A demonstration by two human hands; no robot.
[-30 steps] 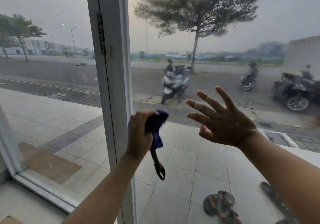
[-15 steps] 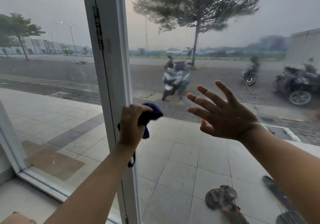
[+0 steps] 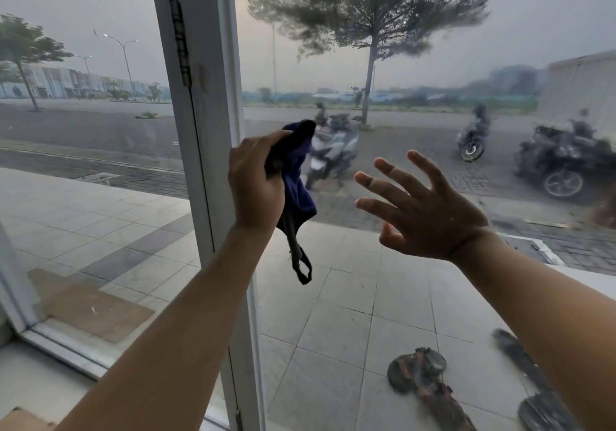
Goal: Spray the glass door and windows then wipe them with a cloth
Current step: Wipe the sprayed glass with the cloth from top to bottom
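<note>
My left hand [image 3: 255, 184] grips a dark blue cloth [image 3: 295, 177] against the glass pane [image 3: 433, 30] just right of the white frame post [image 3: 200, 63]. A dark loop of the cloth hangs below my fist. My right hand [image 3: 423, 210] is raised at the same pane with fingers spread and straight; whether it touches the glass I cannot tell. A second glass pane [image 3: 83, 130] lies left of the post. No spray bottle is in view.
A metal hinge [image 3: 181, 43] runs along the post's upper left side. Outside stand parked scooters [image 3: 333, 150], a tree [image 3: 370, 63] and tiled paving. Sandals [image 3: 423, 377] lie beyond the glass at the bottom right. A brown mat [image 3: 90, 307] lies at the lower left.
My left hand with the cloth slid left to the frame, then came back right along the glass and a little higher. My right hand stayed spread at about the same spot.
</note>
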